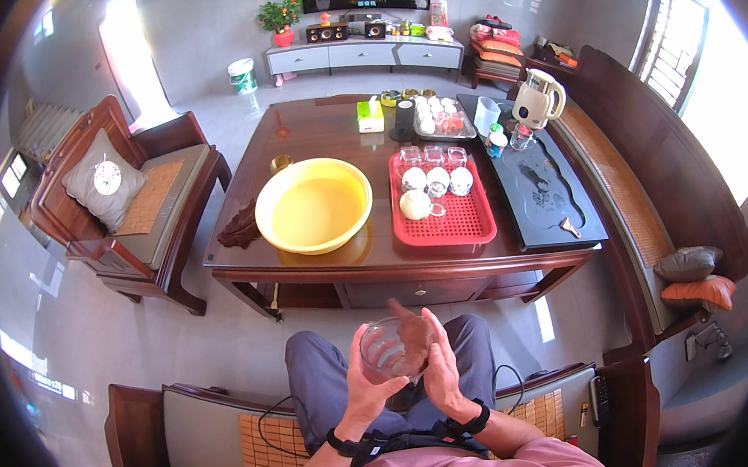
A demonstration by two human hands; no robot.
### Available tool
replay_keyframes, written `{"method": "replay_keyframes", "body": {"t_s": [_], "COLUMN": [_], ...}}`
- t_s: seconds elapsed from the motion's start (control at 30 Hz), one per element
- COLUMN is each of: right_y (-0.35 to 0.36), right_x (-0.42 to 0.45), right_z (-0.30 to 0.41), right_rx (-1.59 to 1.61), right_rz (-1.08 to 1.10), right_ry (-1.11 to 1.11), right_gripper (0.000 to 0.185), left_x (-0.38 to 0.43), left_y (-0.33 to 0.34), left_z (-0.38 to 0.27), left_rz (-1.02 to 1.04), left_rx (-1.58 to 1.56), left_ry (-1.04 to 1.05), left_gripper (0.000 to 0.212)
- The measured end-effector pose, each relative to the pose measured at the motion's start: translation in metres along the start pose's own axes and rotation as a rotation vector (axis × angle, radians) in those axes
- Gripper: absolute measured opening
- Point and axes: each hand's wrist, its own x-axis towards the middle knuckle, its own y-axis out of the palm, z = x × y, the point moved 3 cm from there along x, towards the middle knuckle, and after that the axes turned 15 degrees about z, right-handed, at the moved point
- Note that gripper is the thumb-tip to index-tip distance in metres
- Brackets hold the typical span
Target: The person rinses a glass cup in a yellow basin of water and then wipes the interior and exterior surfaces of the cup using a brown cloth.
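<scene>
My left hand (365,385) grips a clear glass bowl or pot (381,348) by its side, above my lap. A brown cloth (417,337) lies against the glass, pressed there by my right hand (443,370). Beyond my knees, on the wooden table, stands a yellow plastic basin (313,206) that looks to hold liquid. Right of it is a red perforated tray (454,228) with several small glass cups (434,155), patterned white cups (438,179) and a cream teapot (414,204).
Near the basin lies a dark brown cloth (240,225). A black tea tray (531,185) with a brush (569,227) and an electric kettle (538,98) fills the table's right side. A metal tray (461,128) holds white cups. A wooden armchair (118,249) stands left, a long bench (653,171) right.
</scene>
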Motion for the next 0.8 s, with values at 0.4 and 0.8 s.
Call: {"method": "replay_keyframes", "body": {"t_s": [0.4,0.8], "right_y": [0.022,0.004], "right_x": [-0.028,0.002], "right_z": [-0.010,0.000], "right_rx": [-0.581,-0.023], "right_rz": [0.129,-0.007], "right_ry": [-0.124,-0.008], "right_gripper": [0.056,0.056], "left_x": [0.001,-0.003], "left_y": [-0.018,-0.003], "left_z": [0.003,-0.008], "left_rz": [-0.273,-0.024], "left_rx": [0.186,0.012], "left_ry": [0.106,0.038], "left_gripper": [0.108,0.114]}}
